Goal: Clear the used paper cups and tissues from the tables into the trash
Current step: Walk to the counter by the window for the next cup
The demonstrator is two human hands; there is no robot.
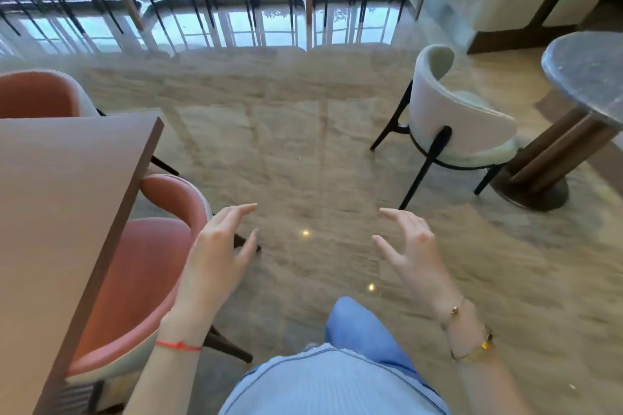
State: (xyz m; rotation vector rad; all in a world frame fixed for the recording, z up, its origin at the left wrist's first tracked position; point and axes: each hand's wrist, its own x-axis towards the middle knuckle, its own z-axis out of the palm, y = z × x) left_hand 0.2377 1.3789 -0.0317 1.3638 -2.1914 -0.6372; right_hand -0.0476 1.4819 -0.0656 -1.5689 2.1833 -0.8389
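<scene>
My left hand and my right hand are held out in front of me over the floor, palms facing each other, fingers relaxed and spread. Neither holds anything. No paper cup, tissue or trash bin shows in the head view. A brown rectangular table lies at the left, its visible top bare. A round grey stone table stands at the right edge, only part of its top in view.
A pink chair is tucked under the brown table beside my left hand, another pink chair behind it. A white chair stands by the round table's wooden pedestal. Glossy marble floor stretches ahead toward stool legs and windows.
</scene>
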